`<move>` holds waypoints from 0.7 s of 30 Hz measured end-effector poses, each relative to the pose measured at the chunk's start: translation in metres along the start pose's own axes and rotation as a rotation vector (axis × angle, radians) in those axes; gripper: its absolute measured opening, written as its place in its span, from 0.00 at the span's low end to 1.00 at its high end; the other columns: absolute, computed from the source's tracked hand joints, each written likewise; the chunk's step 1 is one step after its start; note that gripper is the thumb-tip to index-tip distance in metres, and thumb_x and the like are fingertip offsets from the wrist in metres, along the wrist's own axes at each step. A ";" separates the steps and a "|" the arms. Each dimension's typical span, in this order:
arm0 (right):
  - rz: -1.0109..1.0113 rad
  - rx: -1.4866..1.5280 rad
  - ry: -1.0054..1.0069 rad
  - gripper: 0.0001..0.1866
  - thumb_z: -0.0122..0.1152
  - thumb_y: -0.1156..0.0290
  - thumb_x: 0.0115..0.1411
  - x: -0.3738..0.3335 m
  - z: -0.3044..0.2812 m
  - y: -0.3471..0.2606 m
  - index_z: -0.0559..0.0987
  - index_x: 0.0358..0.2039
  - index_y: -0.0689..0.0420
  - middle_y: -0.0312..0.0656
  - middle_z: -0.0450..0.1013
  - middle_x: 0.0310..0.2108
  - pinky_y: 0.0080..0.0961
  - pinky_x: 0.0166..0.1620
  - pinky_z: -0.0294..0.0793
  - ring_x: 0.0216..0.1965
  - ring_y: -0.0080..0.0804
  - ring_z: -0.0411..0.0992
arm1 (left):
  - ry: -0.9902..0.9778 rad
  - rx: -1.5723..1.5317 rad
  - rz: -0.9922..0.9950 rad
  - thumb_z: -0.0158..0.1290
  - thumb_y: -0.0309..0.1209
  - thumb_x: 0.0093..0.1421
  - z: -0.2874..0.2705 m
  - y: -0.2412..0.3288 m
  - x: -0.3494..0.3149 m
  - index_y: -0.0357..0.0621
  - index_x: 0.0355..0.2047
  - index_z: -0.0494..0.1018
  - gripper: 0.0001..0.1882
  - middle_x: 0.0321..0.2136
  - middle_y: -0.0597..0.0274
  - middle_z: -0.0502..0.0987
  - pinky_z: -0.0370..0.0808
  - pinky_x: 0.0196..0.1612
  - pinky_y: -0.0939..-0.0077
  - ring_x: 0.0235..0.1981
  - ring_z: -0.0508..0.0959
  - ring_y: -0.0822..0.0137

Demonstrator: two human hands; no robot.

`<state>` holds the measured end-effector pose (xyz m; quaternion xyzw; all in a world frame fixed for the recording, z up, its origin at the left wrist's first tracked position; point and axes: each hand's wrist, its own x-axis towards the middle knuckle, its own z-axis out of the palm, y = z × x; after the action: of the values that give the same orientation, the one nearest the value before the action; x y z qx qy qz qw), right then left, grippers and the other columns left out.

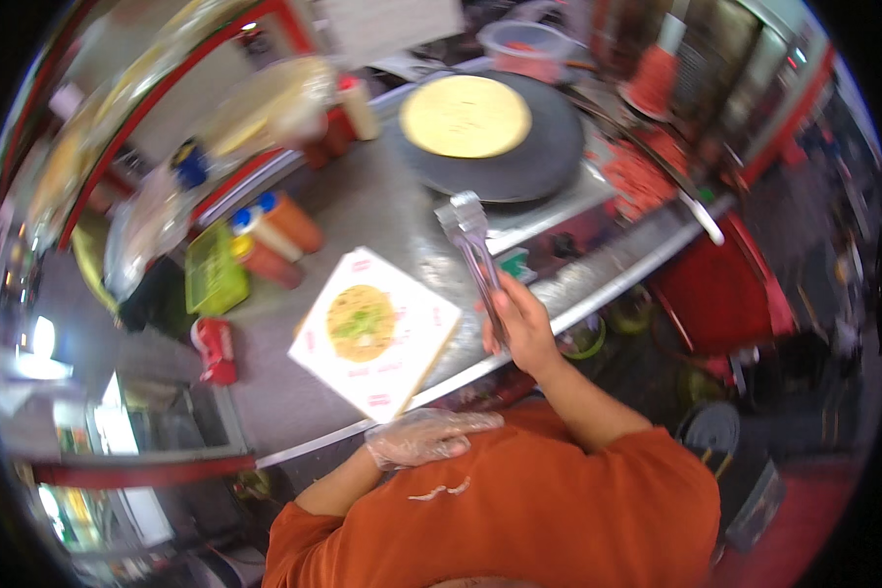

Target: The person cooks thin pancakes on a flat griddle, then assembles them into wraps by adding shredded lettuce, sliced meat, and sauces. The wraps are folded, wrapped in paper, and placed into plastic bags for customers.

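My right hand [521,328] grips a pair of metal tongs [475,240], whose tips point away from me over the steel counter. My left hand [423,438], in a clear plastic glove, is held near my orange shirt at the counter's front edge. Its fingers are stretched out and nothing shows in it. Just beyond it lies a square sheet of white printed paper [412,304]. A small round flatbread [348,318] rests on the paper, with chopped greens and a pale filling in its middle. Past the tongs, a larger pale flatbread [465,116] lies on the dark round griddle [549,147].
Squeeze bottles [292,221] stand beside a green basket [216,269] at left, near a red-and-white packet [216,350]. At far right, a meat cone [653,83] stands over shaved meat [647,171], with a long knife [696,211] across it. A plastic tub [524,47] sits behind the griddle.
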<state>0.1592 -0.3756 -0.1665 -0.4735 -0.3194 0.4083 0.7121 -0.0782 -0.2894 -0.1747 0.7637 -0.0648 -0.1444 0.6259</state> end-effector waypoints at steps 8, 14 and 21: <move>-0.369 -0.794 0.431 0.25 0.56 0.61 0.73 0.138 -0.247 -0.105 0.73 0.66 0.56 0.51 0.80 0.42 0.37 0.38 0.77 0.38 0.45 0.80 | 0.382 -0.381 -0.080 0.49 0.53 0.74 0.023 0.035 0.132 0.36 0.67 0.70 0.35 0.67 0.49 0.72 0.60 0.73 0.61 0.70 0.68 0.57; -0.054 -1.470 0.240 0.17 0.55 0.66 0.71 0.235 -0.333 -0.117 0.79 0.58 0.54 0.55 0.81 0.41 0.48 0.40 0.81 0.39 0.52 0.82 | 0.619 -0.487 -0.243 0.49 0.53 0.74 0.040 0.042 0.203 0.36 0.66 0.71 0.34 0.66 0.49 0.73 0.61 0.73 0.61 0.69 0.68 0.57; -0.400 -1.888 0.026 0.11 0.62 0.70 0.60 0.223 -0.359 -0.188 0.85 0.42 0.56 0.46 0.83 0.34 0.46 0.39 0.82 0.40 0.46 0.84 | 0.790 -0.537 -0.355 0.49 0.53 0.74 0.048 0.044 0.228 0.35 0.65 0.71 0.34 0.65 0.49 0.73 0.62 0.72 0.61 0.69 0.69 0.57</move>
<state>0.6164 -0.3681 -0.1006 -0.7923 -0.5830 -0.1511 0.0979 0.1274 -0.4076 -0.1723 0.5715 0.3469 0.0398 0.7426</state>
